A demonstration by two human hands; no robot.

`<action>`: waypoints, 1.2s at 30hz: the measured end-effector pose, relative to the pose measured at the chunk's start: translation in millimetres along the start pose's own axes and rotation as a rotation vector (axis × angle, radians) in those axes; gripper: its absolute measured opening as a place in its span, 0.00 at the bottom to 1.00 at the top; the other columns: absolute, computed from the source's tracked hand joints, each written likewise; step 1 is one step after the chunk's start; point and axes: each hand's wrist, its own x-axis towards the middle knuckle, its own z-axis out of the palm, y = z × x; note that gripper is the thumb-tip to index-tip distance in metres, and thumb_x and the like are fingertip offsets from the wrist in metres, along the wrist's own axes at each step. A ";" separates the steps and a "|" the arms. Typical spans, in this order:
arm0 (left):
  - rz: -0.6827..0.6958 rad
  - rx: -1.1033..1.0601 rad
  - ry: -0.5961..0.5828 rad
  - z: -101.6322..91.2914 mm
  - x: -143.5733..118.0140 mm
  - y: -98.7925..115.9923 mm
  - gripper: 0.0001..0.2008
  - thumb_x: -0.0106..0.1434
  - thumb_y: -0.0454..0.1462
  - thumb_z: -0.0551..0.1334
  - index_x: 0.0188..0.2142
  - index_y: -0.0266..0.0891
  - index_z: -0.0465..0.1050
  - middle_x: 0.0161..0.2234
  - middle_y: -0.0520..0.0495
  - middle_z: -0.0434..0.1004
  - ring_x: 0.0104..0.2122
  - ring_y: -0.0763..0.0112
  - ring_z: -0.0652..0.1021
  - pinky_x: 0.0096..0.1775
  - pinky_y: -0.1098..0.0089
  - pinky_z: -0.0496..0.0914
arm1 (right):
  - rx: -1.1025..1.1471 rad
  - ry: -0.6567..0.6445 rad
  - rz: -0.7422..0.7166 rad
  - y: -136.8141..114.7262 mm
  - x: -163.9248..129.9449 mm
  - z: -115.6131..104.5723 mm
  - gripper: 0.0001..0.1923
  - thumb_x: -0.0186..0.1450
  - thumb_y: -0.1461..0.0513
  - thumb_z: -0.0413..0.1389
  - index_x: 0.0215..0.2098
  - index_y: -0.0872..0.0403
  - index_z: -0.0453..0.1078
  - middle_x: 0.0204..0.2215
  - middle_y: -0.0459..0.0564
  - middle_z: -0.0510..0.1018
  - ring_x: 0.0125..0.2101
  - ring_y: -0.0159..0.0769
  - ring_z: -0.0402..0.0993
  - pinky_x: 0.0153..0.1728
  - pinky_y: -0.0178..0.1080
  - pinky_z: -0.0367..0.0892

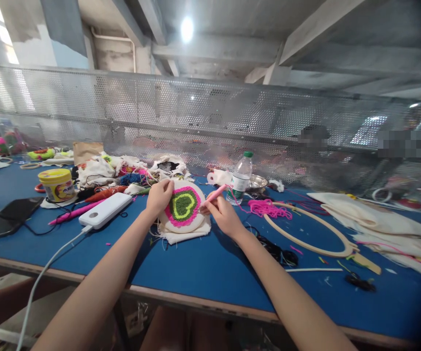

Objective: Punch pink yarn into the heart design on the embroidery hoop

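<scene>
My left hand (160, 195) grips the upper left edge of a round embroidery piece (184, 204), cream cloth stretched in a hoop with loose cloth hanging below. Looped yarn covers its middle: dark green inside, then lime, then a hot pink border. In my right hand (225, 214) is a pink punch needle (216, 193), held like a pen with its tip end by the right edge of the piece. Pink yarn (269, 208) lies tangled to the right, and a strand runs toward the tool. My fingers hide the needle's tip.
A water bottle (241, 178) stands behind my right hand. An empty wooden hoop (305, 234) and folded cream cloth (371, 214) lie rightward. Leftward are a white power bank (106, 211) with cable, a yellow tub (56, 185), a phone (5, 217) and heaped yarn scraps (100, 171). A perforated metal screen (195, 112) stands behind.
</scene>
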 end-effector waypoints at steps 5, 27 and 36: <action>-0.011 -0.019 0.000 1.0 -0.6 -2.1 0.17 0.60 0.42 0.46 0.21 0.37 0.64 0.19 0.53 0.63 0.22 0.75 0.64 0.26 0.75 0.55 | -0.089 0.044 -0.065 -3.2 -1.3 2.4 0.08 0.61 0.57 0.47 0.34 0.53 0.59 0.30 0.49 0.73 0.30 0.34 0.72 0.32 0.36 0.66; 0.020 0.068 0.042 2.7 -3.5 0.1 0.17 0.62 0.42 0.44 0.22 0.39 0.60 0.18 0.52 0.62 0.20 0.73 0.65 0.25 0.73 0.53 | -0.407 0.088 -0.354 -4.5 -4.1 11.5 0.09 0.62 0.58 0.46 0.26 0.53 0.62 0.29 0.48 0.71 0.30 0.33 0.67 0.34 0.34 0.60; -0.040 0.154 0.020 4.9 -4.3 -1.5 0.16 0.62 0.42 0.44 0.26 0.39 0.63 0.21 0.49 0.68 0.24 0.69 0.69 0.27 0.73 0.54 | -0.224 0.246 -0.095 1.6 -0.7 11.6 0.11 0.62 0.54 0.45 0.31 0.53 0.61 0.24 0.50 0.75 0.27 0.39 0.73 0.30 0.38 0.65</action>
